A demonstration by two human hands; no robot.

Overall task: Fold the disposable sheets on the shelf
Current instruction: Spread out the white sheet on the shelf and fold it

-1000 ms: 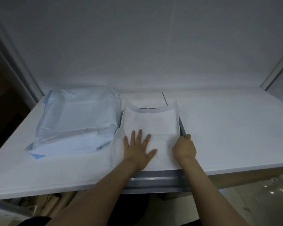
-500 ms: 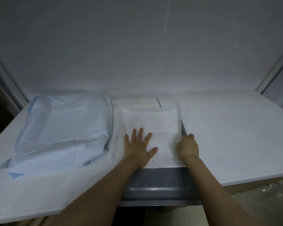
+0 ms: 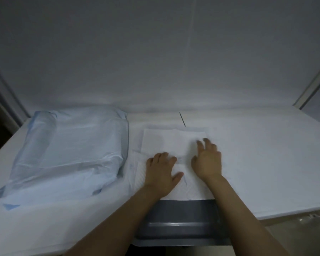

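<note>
**Both hands flat on a folded white sheet at the shelf's front edge**

In the lower centre of the frame a white disposable sheet (image 3: 174, 143) lies folded on the white shelf (image 3: 266, 154), its near edge resting over a dark grey panel (image 3: 179, 218) set into the shelf's front. The upper layer forms a smaller rectangle towards the back, while a wider layer beneath it shows along the left side and at the front.

The left hand (image 3: 161, 174) lies palm down on the near half of the sheet, fingers fairly straight and close together, thumb spread out to the right; it holds nothing. The right hand (image 3: 208, 161) sits just beside it to the right, touching the sheet's right part, fingers relaxed and slightly spread, reaching towards the upper layer's right edge. It is blurred, so I cannot tell whether its fingertips press or only graze the sheet.

At middle left, a pale blue plastic-wrapped pack (image 3: 68, 152) rests on the shelf, close beside the sheet. A grey back wall (image 3: 155, 52) fills the upper frame.
</note>
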